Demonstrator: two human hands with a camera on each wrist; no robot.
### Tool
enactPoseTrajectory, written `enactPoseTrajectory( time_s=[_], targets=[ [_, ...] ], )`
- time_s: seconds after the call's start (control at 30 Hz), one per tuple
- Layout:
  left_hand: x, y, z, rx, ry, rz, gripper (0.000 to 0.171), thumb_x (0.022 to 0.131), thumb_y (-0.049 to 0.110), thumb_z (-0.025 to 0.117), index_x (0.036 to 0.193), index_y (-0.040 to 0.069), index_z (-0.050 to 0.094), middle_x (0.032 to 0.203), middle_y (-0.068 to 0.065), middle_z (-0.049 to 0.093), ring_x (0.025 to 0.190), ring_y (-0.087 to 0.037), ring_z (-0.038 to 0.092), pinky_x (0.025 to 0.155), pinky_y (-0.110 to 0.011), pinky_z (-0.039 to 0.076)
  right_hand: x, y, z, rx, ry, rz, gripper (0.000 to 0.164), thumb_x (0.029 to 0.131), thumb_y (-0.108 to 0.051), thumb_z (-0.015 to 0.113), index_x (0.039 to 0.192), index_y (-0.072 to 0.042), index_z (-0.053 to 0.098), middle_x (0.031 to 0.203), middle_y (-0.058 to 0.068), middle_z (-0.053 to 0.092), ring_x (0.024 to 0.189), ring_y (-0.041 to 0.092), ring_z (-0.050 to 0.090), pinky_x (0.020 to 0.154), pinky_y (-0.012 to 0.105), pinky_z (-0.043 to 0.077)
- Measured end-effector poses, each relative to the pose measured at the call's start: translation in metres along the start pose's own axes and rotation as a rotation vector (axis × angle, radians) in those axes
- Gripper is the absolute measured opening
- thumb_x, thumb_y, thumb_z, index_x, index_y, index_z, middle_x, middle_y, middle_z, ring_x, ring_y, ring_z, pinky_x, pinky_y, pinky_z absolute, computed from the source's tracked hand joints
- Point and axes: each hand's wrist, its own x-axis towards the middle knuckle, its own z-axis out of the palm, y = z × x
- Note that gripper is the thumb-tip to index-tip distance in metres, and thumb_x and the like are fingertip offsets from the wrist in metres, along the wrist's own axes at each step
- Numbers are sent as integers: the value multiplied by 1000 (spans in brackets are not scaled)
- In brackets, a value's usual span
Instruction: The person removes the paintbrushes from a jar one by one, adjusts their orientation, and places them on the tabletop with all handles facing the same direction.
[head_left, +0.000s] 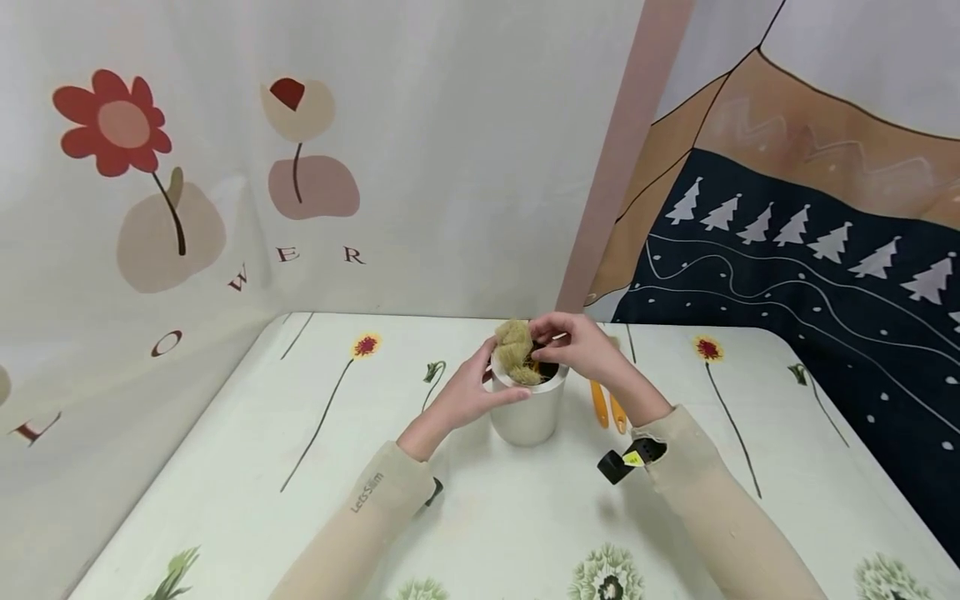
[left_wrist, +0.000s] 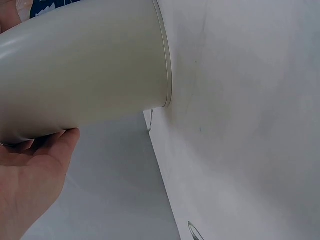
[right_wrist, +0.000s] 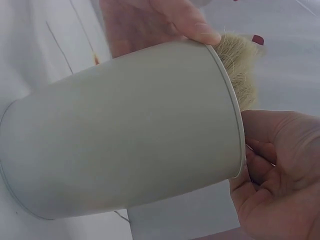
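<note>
A white pot (head_left: 528, 417) stands upright on the table, dark inside. Pale, fibrous moss-like material (head_left: 514, 350) bulges above its rim, with a bit of orange beside it. My left hand (head_left: 480, 387) grips the pot's left side, thumb across the front near the rim. In the left wrist view the left hand's fingers (left_wrist: 62, 147) touch the pot wall (left_wrist: 100, 65). My right hand (head_left: 577, 346) reaches over the right rim, fingers bent beside the fibre. In the right wrist view the right hand (right_wrist: 280, 170) hides its fingertips behind the rim; I cannot tell whether they pinch anything.
Two orange-handled tools (head_left: 600, 404) lie right of the pot, partly under the right forearm. A flower-printed cloth (head_left: 315, 533) covers the table. Behind stand a white printed curtain (head_left: 450, 167) and a dark tree-patterned hanging (head_left: 787, 275).
</note>
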Motion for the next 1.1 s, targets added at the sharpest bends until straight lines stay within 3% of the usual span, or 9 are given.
enactPoseTrajectory(
  time_s=[0.2,0.53,1.1],
  targets=[
    [0,-1,0,-6,0,0,91,87,32,77,159,17,22,160,-5,35,147,-22,37,119,-46,38,-2,0,-1,-6,0,9,27,90,-1,70,117,0,68,112,18,67,100,24,63,86,29,59],
    [0,0,0,-7,-1,-9,94,87,35,77,159,16,21,161,-5,33,148,-22,36,120,-46,38,-2,0,-2,-9,-20,-6,20,89,-1,72,109,1,72,102,17,69,86,17,61,76,16,55],
    [1,0,-1,11,1,22,91,87,34,77,159,18,22,160,-5,36,146,-23,39,118,-46,40,-1,5,-6,108,-32,-10,16,92,-1,67,108,4,67,98,10,65,86,16,57,74,15,52]
  ],
)
